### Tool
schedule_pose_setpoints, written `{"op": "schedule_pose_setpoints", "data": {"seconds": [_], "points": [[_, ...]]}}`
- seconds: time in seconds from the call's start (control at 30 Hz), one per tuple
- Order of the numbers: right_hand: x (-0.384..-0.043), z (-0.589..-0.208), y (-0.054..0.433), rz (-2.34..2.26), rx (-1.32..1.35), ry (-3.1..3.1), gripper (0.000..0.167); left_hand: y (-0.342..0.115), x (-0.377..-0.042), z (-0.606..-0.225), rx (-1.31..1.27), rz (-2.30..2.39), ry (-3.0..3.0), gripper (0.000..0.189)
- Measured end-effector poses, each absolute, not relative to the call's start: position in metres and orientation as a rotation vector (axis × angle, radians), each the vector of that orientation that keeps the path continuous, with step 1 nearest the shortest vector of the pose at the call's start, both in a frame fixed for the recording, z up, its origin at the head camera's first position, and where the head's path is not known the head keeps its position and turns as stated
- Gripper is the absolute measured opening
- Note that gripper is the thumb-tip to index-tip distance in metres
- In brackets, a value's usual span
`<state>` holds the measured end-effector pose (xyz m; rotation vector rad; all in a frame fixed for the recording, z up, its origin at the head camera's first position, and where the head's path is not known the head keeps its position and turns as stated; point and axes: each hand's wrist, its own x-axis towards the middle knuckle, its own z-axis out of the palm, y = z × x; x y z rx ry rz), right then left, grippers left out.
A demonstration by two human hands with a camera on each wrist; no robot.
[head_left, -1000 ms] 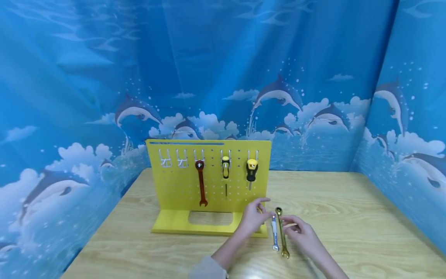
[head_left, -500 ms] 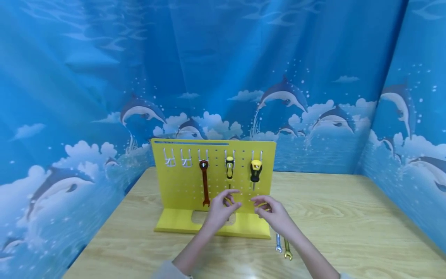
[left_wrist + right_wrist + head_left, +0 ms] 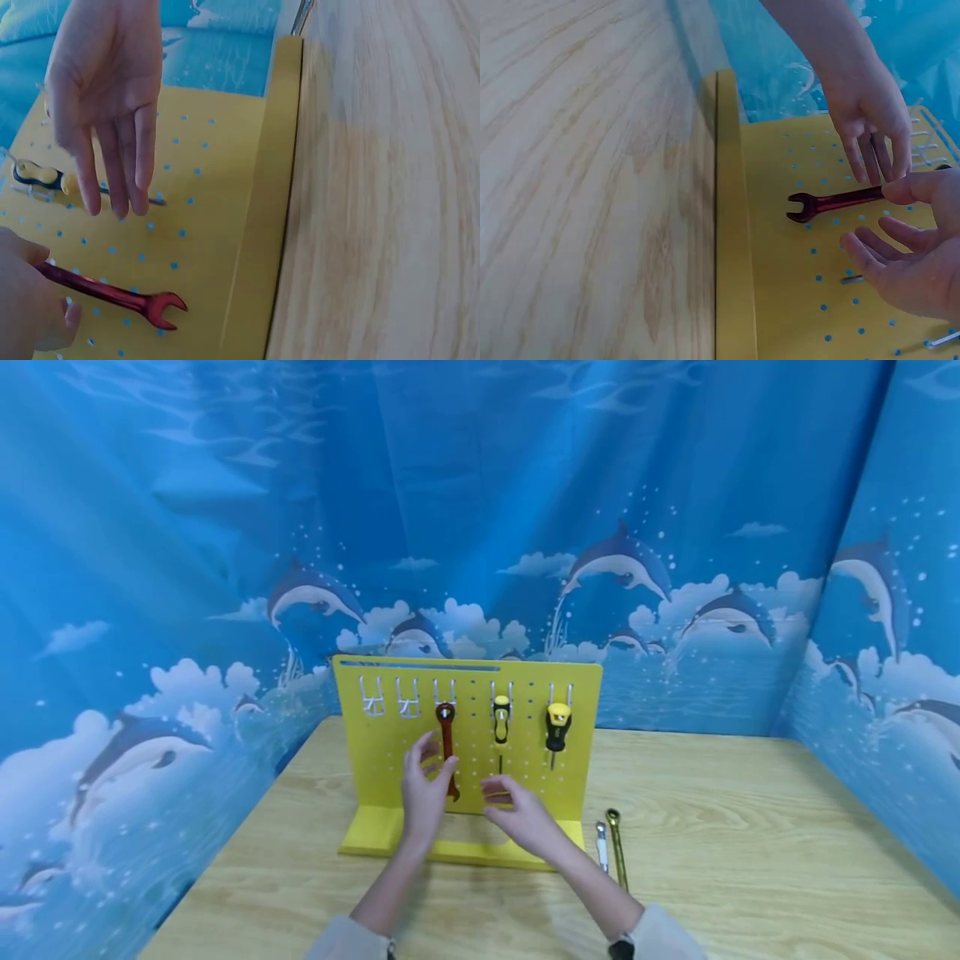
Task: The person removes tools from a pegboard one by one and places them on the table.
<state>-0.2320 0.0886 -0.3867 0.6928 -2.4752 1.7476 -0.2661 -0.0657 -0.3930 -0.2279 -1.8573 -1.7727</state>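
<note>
In the head view, the left hand [image 3: 424,792] has moved from the right end of the yellow pegboard [image 3: 390,747], where it was one second ago, to the red wrench [image 3: 447,743]. This wrench hangs, as before, on the third hook from the left, forked end down. The grip of the left hand is spread, thumb in front of the wrench; if it touches, I cannot tell. The right hand [image 3: 525,822] has left the golden wrench [image 3: 617,847] and is now before the board, below the small screwdriver [image 3: 502,720], its grip also spread. The large screwdriver [image 3: 558,727] stays on its hook to the right. The golden wrench and the silver wrench [image 3: 602,846] remain side by side on the desk [image 3: 765,843].

In the left wrist view, the red wrench comes out past the left hand, and its forked end lies over the holes of the board. The right hand has long, straight fingers.

In the right wrist view, the left hand reaches down with fingers extended near the wrench, and the right hand has its fingers apart.
</note>
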Motion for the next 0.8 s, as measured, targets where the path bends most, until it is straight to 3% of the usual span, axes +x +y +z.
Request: {"op": "schedule_pose_setpoints", "data": {"seconds": [0.37,0.8], "points": [[-0.247,-0.406,0.064,1.599,0.764,-2.519,0.052,-0.069,-0.267,-0.399,-0.305,-1.813,-1.944,0.057],[-0.227,-0.406,0.066,1.348,0.873,-2.504,0.053,-0.078,-0.254,-0.376,-0.414,-1.833,-2.082,0.089]]}}
